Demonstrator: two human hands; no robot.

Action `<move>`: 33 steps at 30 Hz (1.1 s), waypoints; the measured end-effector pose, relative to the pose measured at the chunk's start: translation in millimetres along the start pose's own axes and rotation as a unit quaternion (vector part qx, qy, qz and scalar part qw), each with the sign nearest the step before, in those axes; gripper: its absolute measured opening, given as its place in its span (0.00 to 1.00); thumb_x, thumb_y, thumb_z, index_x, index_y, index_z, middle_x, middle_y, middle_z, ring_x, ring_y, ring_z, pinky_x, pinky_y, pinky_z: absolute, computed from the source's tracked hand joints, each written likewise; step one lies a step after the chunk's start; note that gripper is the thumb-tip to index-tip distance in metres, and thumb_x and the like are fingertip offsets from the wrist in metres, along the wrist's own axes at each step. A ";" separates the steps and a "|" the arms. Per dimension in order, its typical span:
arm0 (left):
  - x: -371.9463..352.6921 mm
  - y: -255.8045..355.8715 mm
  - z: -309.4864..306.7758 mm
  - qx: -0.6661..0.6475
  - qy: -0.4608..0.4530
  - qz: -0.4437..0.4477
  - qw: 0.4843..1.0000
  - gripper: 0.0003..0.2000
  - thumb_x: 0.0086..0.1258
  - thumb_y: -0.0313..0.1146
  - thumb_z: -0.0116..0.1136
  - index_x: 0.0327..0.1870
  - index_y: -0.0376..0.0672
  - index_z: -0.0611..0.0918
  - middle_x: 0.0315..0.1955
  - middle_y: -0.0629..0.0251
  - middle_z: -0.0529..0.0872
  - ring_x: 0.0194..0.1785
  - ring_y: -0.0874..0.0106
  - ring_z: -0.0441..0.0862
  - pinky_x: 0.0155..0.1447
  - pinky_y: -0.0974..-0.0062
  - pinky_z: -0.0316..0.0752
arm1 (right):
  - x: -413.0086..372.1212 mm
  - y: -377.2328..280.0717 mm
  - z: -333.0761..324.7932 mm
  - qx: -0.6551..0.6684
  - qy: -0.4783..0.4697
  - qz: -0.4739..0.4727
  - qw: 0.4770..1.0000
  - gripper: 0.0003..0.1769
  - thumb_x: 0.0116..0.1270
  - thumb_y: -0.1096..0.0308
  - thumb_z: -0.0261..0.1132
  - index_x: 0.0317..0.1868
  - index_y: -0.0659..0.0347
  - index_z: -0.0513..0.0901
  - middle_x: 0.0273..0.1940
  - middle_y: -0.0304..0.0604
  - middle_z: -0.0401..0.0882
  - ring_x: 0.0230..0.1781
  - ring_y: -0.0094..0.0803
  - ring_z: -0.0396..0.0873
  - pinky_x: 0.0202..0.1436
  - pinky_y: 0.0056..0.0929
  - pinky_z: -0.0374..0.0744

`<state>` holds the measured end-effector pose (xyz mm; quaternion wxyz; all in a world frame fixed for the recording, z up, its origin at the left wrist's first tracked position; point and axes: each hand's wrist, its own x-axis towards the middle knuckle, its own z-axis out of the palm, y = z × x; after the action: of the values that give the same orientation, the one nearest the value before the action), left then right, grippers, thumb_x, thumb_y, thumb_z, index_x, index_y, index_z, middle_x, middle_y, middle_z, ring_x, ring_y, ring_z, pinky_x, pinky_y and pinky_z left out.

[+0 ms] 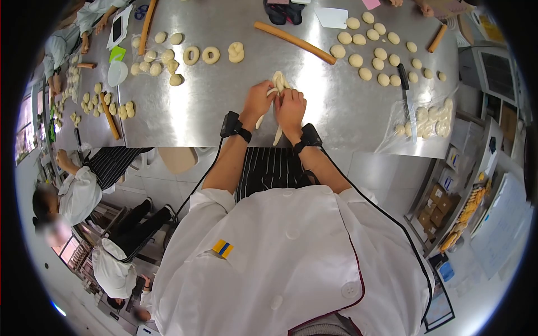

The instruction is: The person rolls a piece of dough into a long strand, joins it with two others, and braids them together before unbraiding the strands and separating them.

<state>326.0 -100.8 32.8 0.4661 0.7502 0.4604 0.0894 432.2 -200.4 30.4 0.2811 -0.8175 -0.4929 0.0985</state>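
My left hand [259, 104] and my right hand [291, 110] meet over the steel table near its front edge. Between them is a strip of dough [279, 78], looped at the far end, with loose tails hanging toward me. Fingers of both hands are closed on it; how the strands cross beneath them is partly hidden. Beyond and to the left lie two dough rings [191, 55] and a knotted dough piece [236, 52]. A wooden rolling pin [294, 43] rests at an angle farther back.
Several dough balls [358, 39] are spread at the back right, beside a white scraper [331, 17]. A black-handled knife [403, 77] lies across bagged dough [428, 120] at the right. Leftward are more dough pieces, another rolling pin [147, 26] and other people in white.
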 end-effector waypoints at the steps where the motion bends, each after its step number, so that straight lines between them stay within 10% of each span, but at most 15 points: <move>1: -2.4 -2.0 1.1 0.009 0.011 0.029 0.999 0.14 0.70 0.24 0.67 0.54 0.35 0.83 0.47 0.48 0.91 0.49 0.50 0.89 0.54 0.61 0.83 | -1.3 2.2 2.6 0.011 0.006 -0.003 1.000 0.10 0.66 0.65 0.74 0.40 0.56 0.80 0.42 0.43 0.80 0.48 0.45 0.78 0.53 0.46 0.74; 14: -18.1 -13.2 -6.5 0.149 0.010 0.110 0.983 0.16 0.65 0.17 0.60 0.54 0.39 0.85 0.48 0.50 0.87 0.55 0.47 0.83 0.62 0.52 0.81 | -14.7 7.8 1.9 0.016 0.016 0.011 1.000 0.23 0.66 0.65 0.75 0.60 0.59 0.82 0.54 0.45 0.82 0.59 0.48 0.77 0.62 0.46 0.73; 33: -78.9 9.3 15.0 0.219 0.059 -0.067 0.972 0.33 0.64 0.21 0.64 0.74 0.47 0.74 0.59 0.50 0.80 0.59 0.43 0.79 0.65 0.49 0.76 | -73.4 31.8 -46.7 0.068 -0.042 0.062 0.995 0.19 0.74 0.71 0.70 0.63 0.59 0.83 0.58 0.54 0.79 0.56 0.54 0.81 0.59 0.46 0.82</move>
<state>295.8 -172.5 55.1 0.2677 0.7947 0.5448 -0.0012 440.2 -291.9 42.6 0.3089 -0.8207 -0.4446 0.1830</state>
